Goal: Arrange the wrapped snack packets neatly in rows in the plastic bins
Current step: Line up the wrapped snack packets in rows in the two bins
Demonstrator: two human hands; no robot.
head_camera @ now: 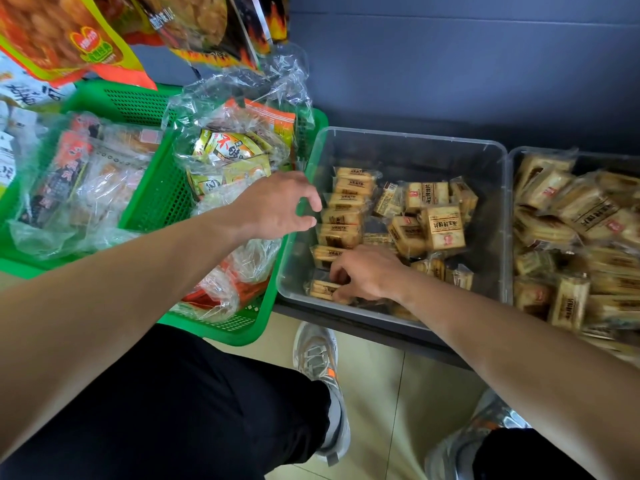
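A dark wall backed the low shelf carrying the clear bin (415,137). My right grip (367,275) pinched one packet (322,289) at the bin's near-left corner, apparently to extend the row (346,209) standing along the left wall. My left grip (277,202) hovered loosely open and empty above the left rim, probably ready to steady that row. Loose packets (440,226) lay jumbled beside it.
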